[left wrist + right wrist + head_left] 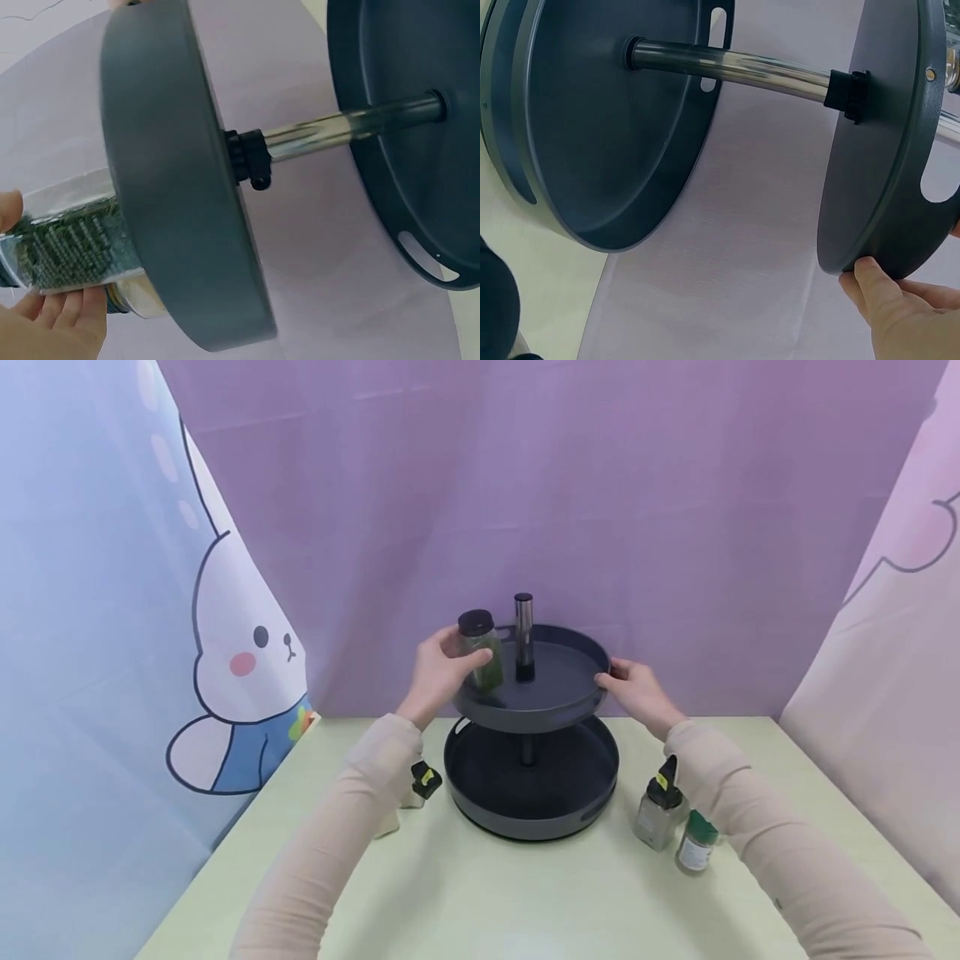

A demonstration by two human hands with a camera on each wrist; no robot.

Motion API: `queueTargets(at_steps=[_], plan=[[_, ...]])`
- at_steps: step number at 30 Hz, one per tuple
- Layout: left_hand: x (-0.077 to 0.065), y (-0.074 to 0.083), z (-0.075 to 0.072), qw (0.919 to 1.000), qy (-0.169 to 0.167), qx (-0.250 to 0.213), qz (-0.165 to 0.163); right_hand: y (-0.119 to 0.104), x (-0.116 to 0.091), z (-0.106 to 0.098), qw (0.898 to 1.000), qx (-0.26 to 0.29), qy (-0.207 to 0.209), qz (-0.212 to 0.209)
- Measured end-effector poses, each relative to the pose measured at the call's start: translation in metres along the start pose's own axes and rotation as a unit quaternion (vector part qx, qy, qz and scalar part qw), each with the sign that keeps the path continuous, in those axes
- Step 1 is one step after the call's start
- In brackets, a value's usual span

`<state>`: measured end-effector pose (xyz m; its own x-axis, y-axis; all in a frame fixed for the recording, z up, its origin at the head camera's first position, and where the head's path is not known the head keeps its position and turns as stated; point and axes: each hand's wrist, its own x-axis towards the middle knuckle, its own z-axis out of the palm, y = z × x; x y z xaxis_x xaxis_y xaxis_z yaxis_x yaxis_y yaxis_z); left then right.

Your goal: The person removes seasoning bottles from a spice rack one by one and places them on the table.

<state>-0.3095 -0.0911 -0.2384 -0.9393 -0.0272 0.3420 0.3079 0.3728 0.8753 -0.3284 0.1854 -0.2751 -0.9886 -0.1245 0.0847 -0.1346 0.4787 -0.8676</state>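
Observation:
My left hand point(435, 675) grips a clear jar point(489, 672) with a black lid and green dried herbs inside. It stands upright at the left side of the upper tray point(525, 720) of a dark grey two-tier stand. In the left wrist view, thumb and fingers lie on opposite sides of the jar point(71, 251), whose one end is hidden behind the tray wall. My right hand point(637, 693) pinches the upper tray's right rim, with fingers touching its underside in the right wrist view. The lower tray point(531, 828) sits below on the table.
A metal post point(523, 631) rises through the upper tray. Right of the stand are a black-topped spice jar point(657, 822) and a green-capped one point(696, 852). Another black-topped container point(425, 779) stands at left, partly behind my sleeve. A purple curtain point(600, 510) hangs behind.

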Motion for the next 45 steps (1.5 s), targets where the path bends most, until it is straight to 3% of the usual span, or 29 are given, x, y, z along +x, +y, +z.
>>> queueTargets(at_steps=[10,19,37,45], plan=[[-0.010,0.015,-0.008,0.9966,0.049,-0.065,0.008,0.000,-0.001,0.001,1.000,-0.005,-0.001,0.000],[-0.020,0.012,-0.019,0.9948,0.054,-0.084,0.020,-0.001,-0.001,0.002,1.000,-0.004,-0.009,-0.001],[-0.047,-0.001,-0.036,0.9977,0.041,-0.053,0.000,0.001,-0.003,-0.003,1.000,-0.007,-0.006,-0.007],[-0.059,-0.015,-0.044,0.9991,0.033,-0.023,-0.014,-0.001,-0.005,-0.002,1.000,-0.005,-0.011,0.002]])
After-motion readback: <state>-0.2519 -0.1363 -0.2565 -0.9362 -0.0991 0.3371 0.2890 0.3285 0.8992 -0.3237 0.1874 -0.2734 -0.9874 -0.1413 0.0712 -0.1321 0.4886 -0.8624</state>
